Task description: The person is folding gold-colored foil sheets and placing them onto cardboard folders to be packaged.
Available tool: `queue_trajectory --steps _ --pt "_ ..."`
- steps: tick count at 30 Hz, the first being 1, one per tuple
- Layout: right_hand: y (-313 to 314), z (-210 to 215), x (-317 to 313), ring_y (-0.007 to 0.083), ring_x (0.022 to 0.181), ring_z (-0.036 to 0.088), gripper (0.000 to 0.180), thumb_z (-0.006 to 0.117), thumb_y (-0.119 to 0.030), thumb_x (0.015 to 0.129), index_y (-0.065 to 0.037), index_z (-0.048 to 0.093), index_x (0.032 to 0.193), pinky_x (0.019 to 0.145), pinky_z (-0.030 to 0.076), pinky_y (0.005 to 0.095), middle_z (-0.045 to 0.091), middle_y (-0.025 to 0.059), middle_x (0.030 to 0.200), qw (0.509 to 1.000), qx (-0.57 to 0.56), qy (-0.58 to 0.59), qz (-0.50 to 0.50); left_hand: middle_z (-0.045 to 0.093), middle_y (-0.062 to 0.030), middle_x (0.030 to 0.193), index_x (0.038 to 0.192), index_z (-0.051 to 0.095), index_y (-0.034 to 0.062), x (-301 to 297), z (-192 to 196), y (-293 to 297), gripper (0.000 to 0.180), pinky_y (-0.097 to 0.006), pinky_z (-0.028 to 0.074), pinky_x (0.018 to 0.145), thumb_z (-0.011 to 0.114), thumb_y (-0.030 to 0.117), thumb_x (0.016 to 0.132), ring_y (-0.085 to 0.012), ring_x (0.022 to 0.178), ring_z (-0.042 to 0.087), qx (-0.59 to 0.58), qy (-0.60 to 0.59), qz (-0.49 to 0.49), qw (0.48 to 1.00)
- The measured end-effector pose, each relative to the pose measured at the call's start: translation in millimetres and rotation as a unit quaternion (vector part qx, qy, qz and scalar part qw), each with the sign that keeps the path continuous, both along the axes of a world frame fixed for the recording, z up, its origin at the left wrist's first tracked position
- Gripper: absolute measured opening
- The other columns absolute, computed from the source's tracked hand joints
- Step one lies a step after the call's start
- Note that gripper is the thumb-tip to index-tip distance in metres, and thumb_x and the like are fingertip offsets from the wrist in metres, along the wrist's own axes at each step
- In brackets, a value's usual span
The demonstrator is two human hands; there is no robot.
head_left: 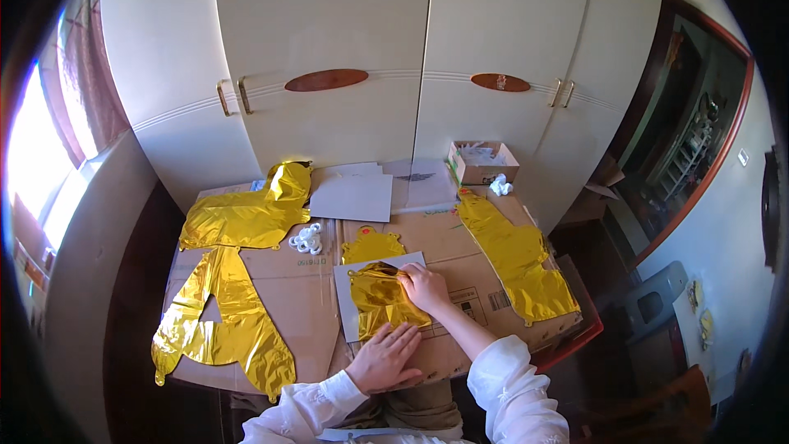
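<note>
Head view: the surface [460,259] is covered with flattened brown cardboard. A crumpled gold foil balloon [380,302] lies on a grey sheet [346,304] near the front edge, at centre. Left hand [385,359] rests flat on the balloon's lower end, fingers [404,335] spread. Right hand [424,286] sits on the balloon's upper right part, fingers curled and pinching the foil. Other gold foil shapes lie flat: two at left [243,218] [223,321], one long piece at right [518,256]. A white ribbon bundle [307,239] lies beside the upper-left piece. A small open cardboard box [483,163] stands at the back.
</note>
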State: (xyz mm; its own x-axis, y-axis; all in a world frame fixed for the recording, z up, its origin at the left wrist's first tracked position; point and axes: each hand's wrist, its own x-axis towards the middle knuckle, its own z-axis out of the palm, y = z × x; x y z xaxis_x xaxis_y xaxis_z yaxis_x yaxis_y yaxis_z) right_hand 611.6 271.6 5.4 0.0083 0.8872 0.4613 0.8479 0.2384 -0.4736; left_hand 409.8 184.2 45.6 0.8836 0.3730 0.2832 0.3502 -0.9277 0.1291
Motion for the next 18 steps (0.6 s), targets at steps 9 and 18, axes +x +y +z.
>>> queue_trajectory --steps 9,18 --pt "3.7 3.5 13.8 0.0307 0.095 0.07 0.048 0.065 -0.046 0.089 -0.011 0.06 0.121 0.081 0.055 0.0397 0.068 0.0152 0.112 0.982 -0.099 0.162 0.022 0.039 -0.005 0.153 0.149 0.039 0.0169 -0.4 -13.0 11.5 0.082 -0.072 0.019 0.108 0.038 0.073 0.089 -0.0347 0.143 0.03 0.013 0.075 0.086 0.993" --pt "-29.8 18.4 39.6 0.0351 0.145 0.027 0.065 0.063 -0.052 0.089 -0.022 0.045 0.145 0.118 0.022 0.0493 0.036 0.0202 0.152 0.968 -0.074 -0.081 0.224 0.033 -0.0012 0.156 0.15 0.037 0.0227 -1.4 -10.1 10.3 0.088 -0.08 0.018 0.101 0.039 0.079 0.083 -0.0366 0.144 0.026 0.021 0.102 0.099 0.99"
